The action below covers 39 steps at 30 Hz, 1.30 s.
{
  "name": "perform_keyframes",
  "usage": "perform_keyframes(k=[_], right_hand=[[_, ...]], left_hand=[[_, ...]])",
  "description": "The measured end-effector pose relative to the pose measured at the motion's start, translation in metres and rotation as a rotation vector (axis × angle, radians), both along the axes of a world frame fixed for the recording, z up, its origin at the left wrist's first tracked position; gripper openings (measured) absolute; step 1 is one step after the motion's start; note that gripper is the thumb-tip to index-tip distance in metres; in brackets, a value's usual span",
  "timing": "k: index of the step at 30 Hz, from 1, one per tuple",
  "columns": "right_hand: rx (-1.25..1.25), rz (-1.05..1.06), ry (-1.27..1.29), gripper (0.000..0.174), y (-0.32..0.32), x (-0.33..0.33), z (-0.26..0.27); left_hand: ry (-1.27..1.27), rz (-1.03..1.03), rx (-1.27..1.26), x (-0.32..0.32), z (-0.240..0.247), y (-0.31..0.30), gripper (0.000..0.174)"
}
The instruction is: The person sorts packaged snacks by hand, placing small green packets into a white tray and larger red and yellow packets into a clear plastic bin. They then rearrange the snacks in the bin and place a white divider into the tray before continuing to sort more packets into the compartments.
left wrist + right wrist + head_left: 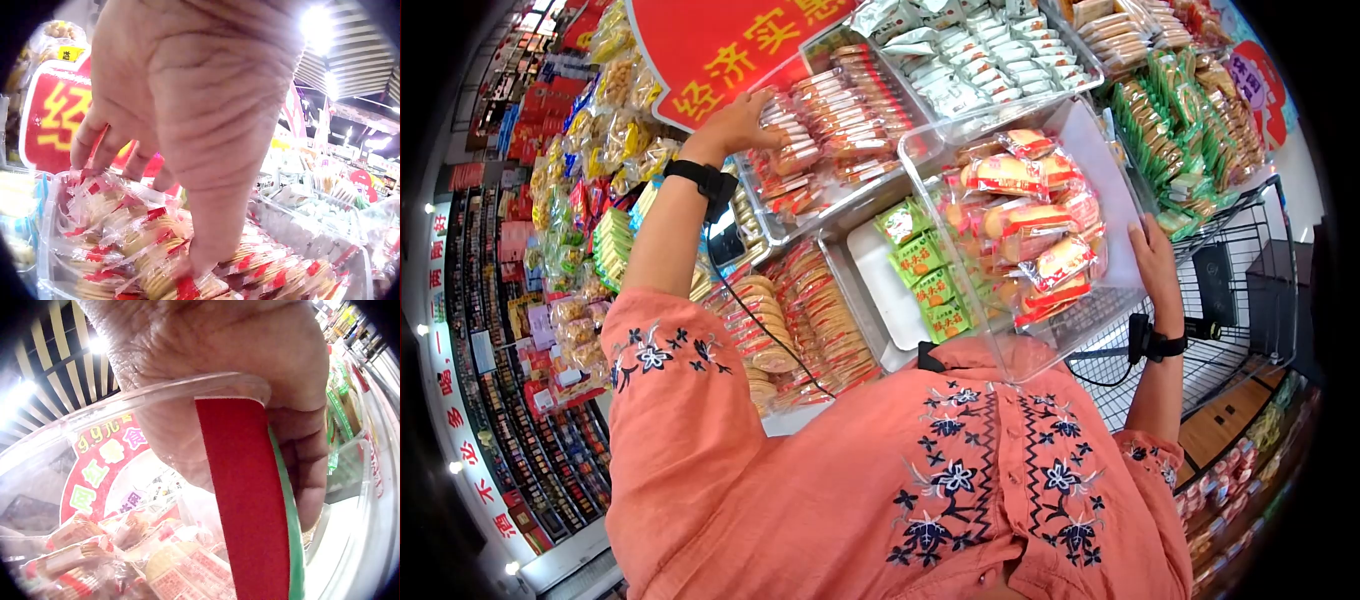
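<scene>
At the upper left of the head view, my left hand [738, 125] reaches over a clear bin of wrapped biscuit packs [833, 112]. The left wrist view shows the hand [181, 106] with its fingers and thumb spread down onto the red-and-clear wrappers [156, 250]. My right hand [1155, 265] grips the side of a clear box [1115, 215] of red-wrapped snacks [1040, 220], tilted in front of my chest. In the right wrist view the hand [237, 375] has its thumb inside the rim [187, 384] and its fingers outside, beside a red strip [244, 494].
Below the box lies a bin with green packets [925, 270]. White packets [975, 60] fill a bin at the top, and green-wrapped snacks [1180, 140] are at upper right. A wire cart [1250, 270] stands at the right. Round biscuits [820, 310] lie left of the green packets.
</scene>
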State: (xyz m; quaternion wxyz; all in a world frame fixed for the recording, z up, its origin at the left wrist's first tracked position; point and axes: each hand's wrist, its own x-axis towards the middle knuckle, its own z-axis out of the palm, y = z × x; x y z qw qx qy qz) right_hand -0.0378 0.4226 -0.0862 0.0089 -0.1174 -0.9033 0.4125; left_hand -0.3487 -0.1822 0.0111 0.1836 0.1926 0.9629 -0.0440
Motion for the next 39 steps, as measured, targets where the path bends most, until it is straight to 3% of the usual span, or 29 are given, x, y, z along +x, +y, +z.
perform_keyframes(k=[10, 15, 18, 25, 27, 30, 33, 36, 39], right_hand=[[-0.023, -0.024, 0.010, 0.026, -0.002, 0.000, -0.001], [-0.029, -0.041, 0.003, 0.025, -0.004, 0.000, 0.003], [0.059, -0.047, -0.192, 0.048, 0.001, 0.000, 0.009], [0.025, -0.017, -0.187, 0.039, 0.004, -0.002, 0.008], [0.009, -0.024, -0.170, 0.039, 0.003, -0.001, 0.007], [0.012, -0.015, 0.054, 0.026, -0.002, 0.001, 0.001], [0.063, -0.015, 0.096, 0.027, -0.006, 0.002, 0.007], [0.039, 0.009, 0.084, 0.028, 0.001, 0.001, -0.003], [0.030, 0.013, 0.017, 0.028, 0.001, 0.000, 0.002]], left_hand=[[0.187, -0.177, -0.142, 0.015, 0.000, 0.023, 0.073], [0.102, -0.173, -0.281, 0.003, -0.005, 0.029, 0.103], [0.128, -0.188, -0.167, 0.005, -0.005, 0.027, 0.104], [0.145, -0.095, -0.256, 0.021, 0.023, 0.030, 0.104], [0.157, -0.065, -0.212, 0.026, 0.039, 0.025, 0.106], [0.193, -0.043, -0.118, 0.033, 0.065, 0.021, 0.107], [0.245, -0.117, 0.095, 0.046, 0.090, 0.030, 0.104], [0.189, -0.157, 0.250, 0.085, 0.128, 0.086, 0.103], [0.128, -0.415, 0.567, 0.119, 0.129, 0.141, 0.100]])
